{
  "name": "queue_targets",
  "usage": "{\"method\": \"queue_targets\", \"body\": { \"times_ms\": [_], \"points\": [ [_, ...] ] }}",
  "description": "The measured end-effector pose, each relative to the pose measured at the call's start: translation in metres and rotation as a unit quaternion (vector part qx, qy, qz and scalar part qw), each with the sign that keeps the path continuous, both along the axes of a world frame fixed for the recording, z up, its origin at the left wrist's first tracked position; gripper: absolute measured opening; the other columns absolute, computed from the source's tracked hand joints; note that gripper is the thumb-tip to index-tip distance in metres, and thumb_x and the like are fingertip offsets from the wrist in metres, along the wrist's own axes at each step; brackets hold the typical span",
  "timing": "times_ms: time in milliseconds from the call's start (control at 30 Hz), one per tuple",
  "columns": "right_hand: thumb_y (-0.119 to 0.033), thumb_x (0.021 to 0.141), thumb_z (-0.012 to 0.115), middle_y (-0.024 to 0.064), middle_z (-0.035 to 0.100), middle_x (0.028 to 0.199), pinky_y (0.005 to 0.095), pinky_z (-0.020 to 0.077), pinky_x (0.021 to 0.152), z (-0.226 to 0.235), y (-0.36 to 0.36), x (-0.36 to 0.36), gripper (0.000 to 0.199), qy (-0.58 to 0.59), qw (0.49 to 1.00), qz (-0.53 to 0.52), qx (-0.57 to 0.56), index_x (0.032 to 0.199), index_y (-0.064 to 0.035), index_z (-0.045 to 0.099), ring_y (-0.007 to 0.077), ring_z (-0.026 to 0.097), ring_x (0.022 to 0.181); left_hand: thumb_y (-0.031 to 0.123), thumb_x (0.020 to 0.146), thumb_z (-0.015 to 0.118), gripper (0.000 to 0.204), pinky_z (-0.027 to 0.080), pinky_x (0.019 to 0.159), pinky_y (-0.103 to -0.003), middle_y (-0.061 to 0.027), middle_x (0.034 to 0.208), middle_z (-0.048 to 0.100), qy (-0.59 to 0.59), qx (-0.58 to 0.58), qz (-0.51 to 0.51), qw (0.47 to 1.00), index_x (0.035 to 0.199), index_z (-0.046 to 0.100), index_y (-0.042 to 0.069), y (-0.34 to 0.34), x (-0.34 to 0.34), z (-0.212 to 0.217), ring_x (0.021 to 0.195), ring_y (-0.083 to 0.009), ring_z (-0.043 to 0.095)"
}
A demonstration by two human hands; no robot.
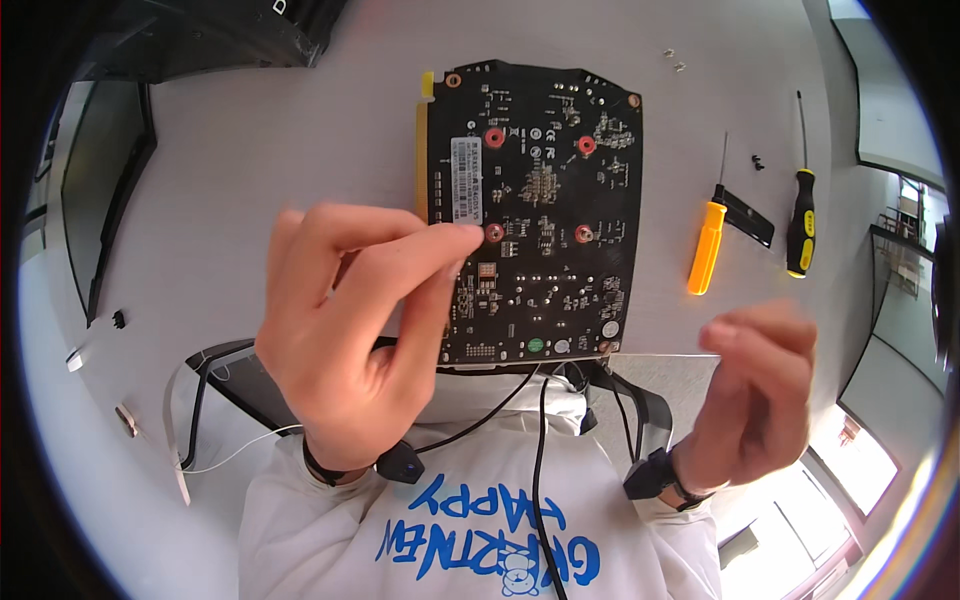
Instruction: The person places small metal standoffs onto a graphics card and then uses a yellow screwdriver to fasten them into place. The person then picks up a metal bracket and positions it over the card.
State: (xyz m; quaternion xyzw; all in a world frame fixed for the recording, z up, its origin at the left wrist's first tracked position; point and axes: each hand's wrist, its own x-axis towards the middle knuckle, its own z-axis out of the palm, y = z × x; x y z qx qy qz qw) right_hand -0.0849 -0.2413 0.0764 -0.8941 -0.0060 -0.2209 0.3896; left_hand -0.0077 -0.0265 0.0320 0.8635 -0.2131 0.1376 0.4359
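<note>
A black graphics card [550, 190] lies with its circuit side up, just beyond the table's near edge. Four red-ringed holes are spread over it; the two nearer ones seem to have metal screws in them. My left hand [365, 310] reaches over the card's left edge, thumb and forefinger pinched beside the near left red-ringed hole. Whatever is between those fingertips, if anything, is hidden. Off the card's near right corner, my right hand [762, 390] hovers, its fingers curled together and blurred by motion. I cannot make out what they hold, if anything.
To the right lie an orange-handled screwdriver [706, 250], a black-and-yellow screwdriver [802, 225], a black bracket [750, 220] and small black screws [757, 162]. Small silvery screws [675, 60] rest farther back. A large black case [210, 35] stands at far left.
</note>
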Motion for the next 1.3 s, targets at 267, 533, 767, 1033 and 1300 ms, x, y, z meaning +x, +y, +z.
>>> {"method": "queue_targets", "body": {
  "times_ms": [267,533,767,1033,1300],
  "points": [
    [-0.001,0.088,0.073,0.0094,0.073,0.093,0.0278,0.051,0.07,0.016,-0.055,0.065,0.015,0.153,0.976,-0.011,-0.155,0.102,0.002,0.074,0.0174,0.068,0.077,-0.002,0.091,0.068,0.014,0.042,0.065,-0.026,-0.0015,0.091,0.067,0.068,-0.047,0.095,0.992,0.098,0.075,0.008,0.018,0.013,-0.019,0.078,-0.0134,0.057],
    [-0.019,0.091,0.078,0.0079,0.077,0.092,0.0303,0.056,0.075,-0.019,-0.083,0.148,0.019,0.204,0.932,-0.032,-0.297,0.105,-0.0054,0.076,0.0158,0.073,0.084,-0.003,0.09,0.067,0.017,0.047,0.068,-0.026,-0.0021,0.091,0.067,0.058,-0.064,0.075,0.993,0.1,0.075,0.009,0.022,0.015,-0.031,0.08,-0.0154,0.058],
    [-0.013,0.09,0.074,0.0126,0.077,0.088,0.0315,0.0576,0.075,-0.028,-0.082,0.151,0.015,0.215,0.938,-0.032,-0.269,0.097,-0.0006,0.072,0.0224,0.074,0.079,-0.004,0.088,0.068,0.02,0.049,0.068,-0.028,-0.0026,0.091,0.067,0.047,-0.058,0.066,0.995,0.101,0.076,0.009,0.023,0.014,-0.034,0.081,-0.0177,0.059],
    [0.005,0.089,0.066,0.0072,0.071,0.087,0.0265,0.0562,0.079,0.004,-0.078,0.106,0.008,0.215,0.976,0.001,-0.026,0.091,0.0,0.06,0.013,0.07,0.085,-0.001,0.089,0.068,0.016,0.047,0.069,-0.03,-0.0019,0.088,0.065,0.057,-0.034,0.071,0.995,0.1,0.075,0.009,0.018,0.014,-0.031,0.077,-0.0187,0.056],
    [0.01,0.087,0.074,0.0044,0.069,0.091,0.0243,0.0554,0.081,0.005,-0.052,0.08,0.016,0.19,0.977,0.08,0.054,0.09,-0.0001,0.063,0.0096,0.066,0.086,0.0,0.09,0.067,0.013,0.047,0.068,-0.031,-0.0025,0.088,0.064,0.06,-0.028,0.07,0.995,0.097,0.074,0.008,0.02,0.013,-0.031,0.078,-0.0191,0.058]
  ]
}}
